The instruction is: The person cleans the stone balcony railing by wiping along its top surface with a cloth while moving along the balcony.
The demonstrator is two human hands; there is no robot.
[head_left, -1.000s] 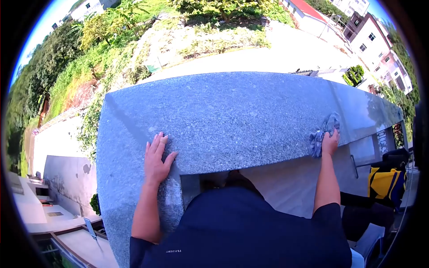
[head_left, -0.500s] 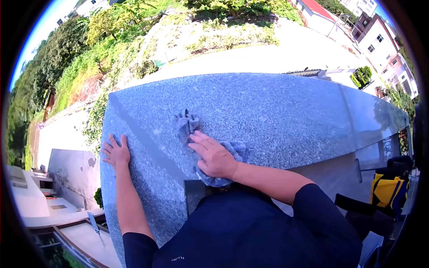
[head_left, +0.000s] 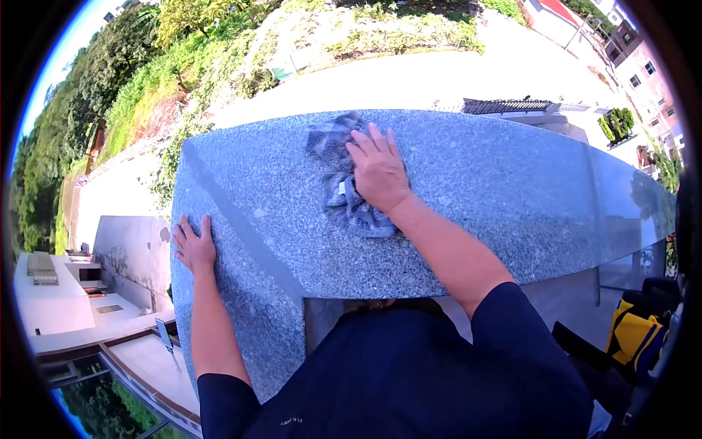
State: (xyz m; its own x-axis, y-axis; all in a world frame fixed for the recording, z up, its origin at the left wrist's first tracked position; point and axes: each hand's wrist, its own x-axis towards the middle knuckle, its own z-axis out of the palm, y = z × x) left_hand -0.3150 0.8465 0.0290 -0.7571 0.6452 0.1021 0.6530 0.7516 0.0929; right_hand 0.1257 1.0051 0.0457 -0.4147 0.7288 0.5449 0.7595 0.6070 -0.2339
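Observation:
A speckled grey stone slab [head_left: 468, 212] curves around in front of me. On it, near the far edge, my right hand [head_left: 380, 172] presses on a crumpled grey-blue cloth [head_left: 358, 216], its fingers spread over the cloth's right side. Part of the cloth sticks out to the left of the fingertips, and a small white tag shows on it. My left hand [head_left: 195, 247] lies flat at the slab's left edge with fingers apart, holding nothing.
A yellow and dark bag [head_left: 632, 333] is at the lower right. The slab's outer edge borders a drop, with a pale paved area [head_left: 351, 91], plants and buildings beyond. A dark strip crosses the slab diagonally near my left hand.
My right hand went from the right side to the near middle with the cloth, then forward toward the far edge. The left hand shifted left to the slab's edge.

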